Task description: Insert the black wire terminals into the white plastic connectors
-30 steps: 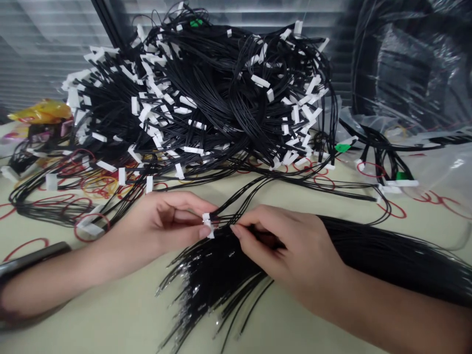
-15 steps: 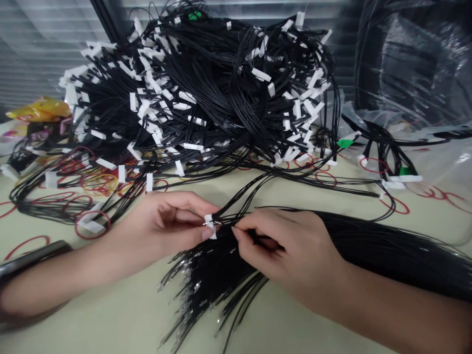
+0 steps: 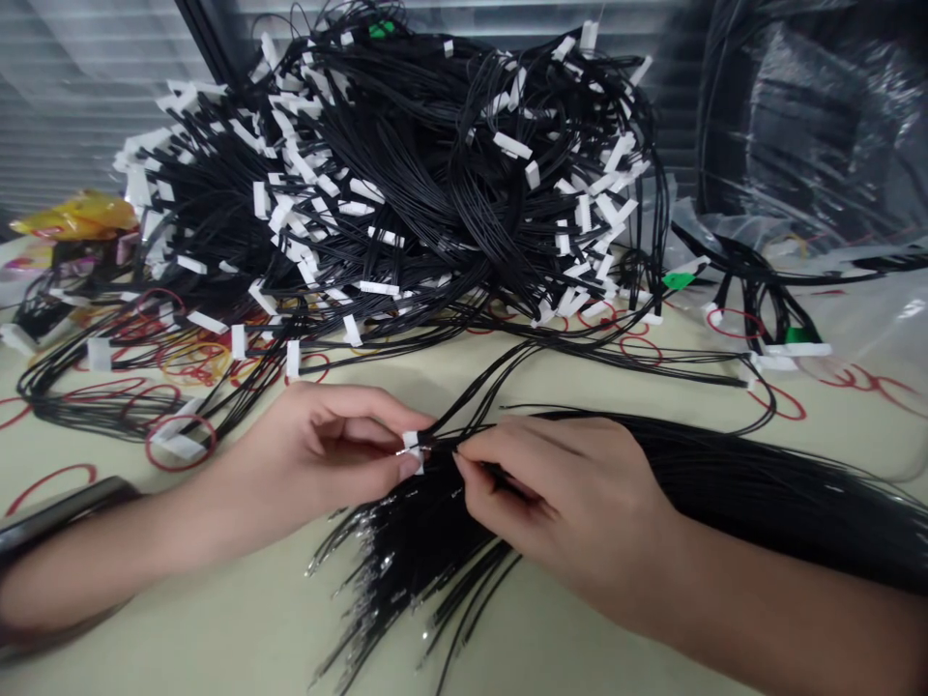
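Note:
My left hand (image 3: 326, 454) pinches a small white connector (image 3: 413, 447) between thumb and fingers. Several black wires run from that connector up toward the far pile. My right hand (image 3: 565, 503) is closed in a pinch on a thin black wire (image 3: 444, 450), whose metal tip sits right at the connector. Under both hands lies a loose bundle of black wires (image 3: 725, 483) with bare metal ends fanning out toward me at the lower middle.
A big heap of black wire harnesses with white connectors (image 3: 406, 184) fills the back of the pale table (image 3: 217, 619). Red rubber bands (image 3: 174, 440) lie scattered on the left and right. Clear plastic bags (image 3: 812, 145) with more wires sit at the right. A yellow packet (image 3: 79, 215) lies far left.
The hands stay together at the connector, sinking slightly lower in the picture. My right fingers have brought the wire's tip close against the connector.

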A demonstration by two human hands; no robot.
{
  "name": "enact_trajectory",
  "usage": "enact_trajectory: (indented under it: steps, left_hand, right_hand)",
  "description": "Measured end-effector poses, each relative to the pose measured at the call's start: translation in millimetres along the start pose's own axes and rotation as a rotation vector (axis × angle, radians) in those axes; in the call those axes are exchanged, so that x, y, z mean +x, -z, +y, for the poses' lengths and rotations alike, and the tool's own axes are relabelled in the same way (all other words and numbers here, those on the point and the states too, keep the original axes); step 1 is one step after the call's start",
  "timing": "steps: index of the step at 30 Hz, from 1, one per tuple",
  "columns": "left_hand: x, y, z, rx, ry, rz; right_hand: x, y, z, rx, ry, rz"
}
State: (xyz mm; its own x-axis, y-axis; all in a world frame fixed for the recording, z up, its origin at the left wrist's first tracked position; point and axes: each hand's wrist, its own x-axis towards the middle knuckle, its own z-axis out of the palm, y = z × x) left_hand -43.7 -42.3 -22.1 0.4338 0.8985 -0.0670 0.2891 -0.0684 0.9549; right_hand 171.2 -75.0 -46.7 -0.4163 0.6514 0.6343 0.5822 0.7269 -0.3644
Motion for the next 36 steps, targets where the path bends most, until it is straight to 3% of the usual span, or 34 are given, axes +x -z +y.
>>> enact_trajectory:
  steps: [8, 21, 26, 30, 36]
  left_hand:
    - [-4.2, 0.3, -2.4, 0.033, -0.005, -0.007]
    - [-5.0, -3.5, 6.2, 0.062, -0.106, -0.015]
    - [-2.5, -0.1, 5.3, -0.014, -0.005, -0.084]
    - [5.3, 7.1, 1.3, -0.169, 0.13, -0.061]
    - [8.7, 10.3, 4.3, -0.246, 0.166, -0.037]
  right_hand:
    - [1.7, 2.5, -0.6, 0.059, -0.038, -0.085]
    - [3.0, 0.0, -1.7, 0.177, -0.086, -0.07]
    - [2.4, -0.8, -2.8, 0.157, -0.078, -0.059]
    - [7.4, 1.1, 0.6, 0.228, -0.189, -0.02]
    - [14.2, 8.9, 6.7, 0.292, -0.313, -0.023]
